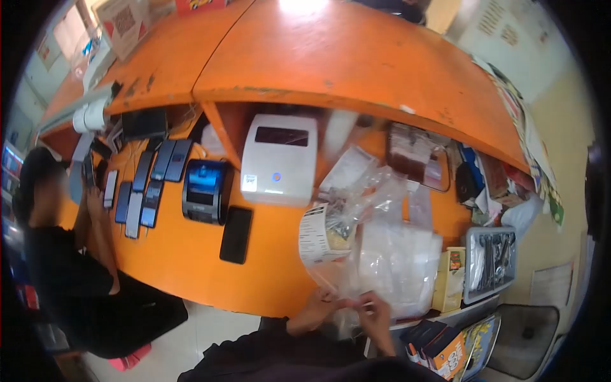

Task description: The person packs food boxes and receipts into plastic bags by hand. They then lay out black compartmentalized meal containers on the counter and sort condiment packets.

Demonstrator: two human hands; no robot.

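At the front edge of the orange counter, my left hand point(321, 305) is closed on the gathered neck of a clear plastic bag point(337, 277). My right hand point(375, 312) pinches the same gathered plastic just to the right, fingers pressed together. Inside the bag, food point(338, 239) shows through, and a printed paper slip point(313, 235) lies against its left side. Right beside it rests a stack of clear plastic bags point(398, 267).
A white printer point(279, 159), a black card terminal point(205, 191) and a black phone point(236, 235) stand left of centre. Several phones lie further left, near a seated person point(63, 254). A grey cutlery tray point(470, 270) and a yellow box point(449, 286) are at right.
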